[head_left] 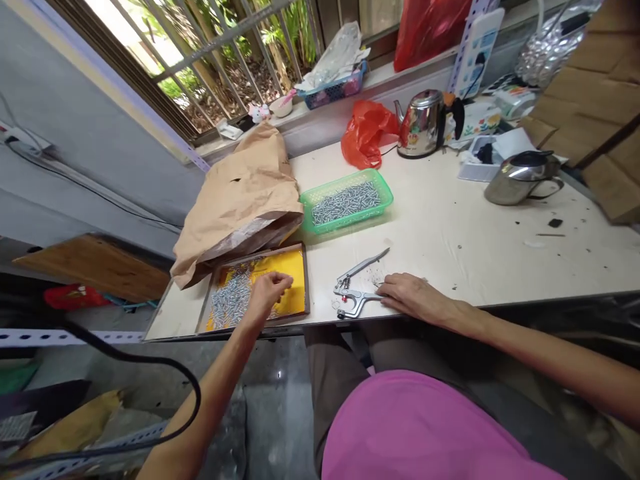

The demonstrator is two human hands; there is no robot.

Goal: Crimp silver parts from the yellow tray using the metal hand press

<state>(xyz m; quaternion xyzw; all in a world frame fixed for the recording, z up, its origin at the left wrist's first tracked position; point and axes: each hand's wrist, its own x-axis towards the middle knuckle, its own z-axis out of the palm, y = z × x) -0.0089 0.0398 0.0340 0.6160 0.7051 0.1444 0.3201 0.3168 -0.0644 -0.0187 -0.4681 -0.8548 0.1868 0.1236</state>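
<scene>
Reaching down to the left, the person's left hand (270, 288) hovers over a shallow tray (305, 280) that sits at the near edge of the table (450, 233). The tray's front rim lies just beside that edge. Its fingers are drawn together in a pinch above the small metal pieces (231, 300) heaped on the tray's yellow floor; whether a piece sits between the fingertips cannot be told. The right hand (413, 297) lies flat and relaxed near the same front edge. It grips nothing, and its fingertips touch the lower handle of the metal pliers (355, 293), which rest on the table between the two hands.

Behind the tray, a brown paper bag (240, 193) slumps over its back rim and closes off that side. A green basket (385, 193) filled with more metal pieces stands just beside the bag, well apart from both hands. Bare tabletop lies between the pliers and the basket, and a wide stretch of it runs to the right of the right hand.

Farther back stand a red plastic bag (367, 133), a steel kettle (423, 123) and a steel pot (517, 177). Cardboard (600, 100) leans in at the right. The table is pale and speckled with dark crumbs. A barred window (225, 47) runs along the far wall, and a black cable (150, 363) loops below the table's left end.
</scene>
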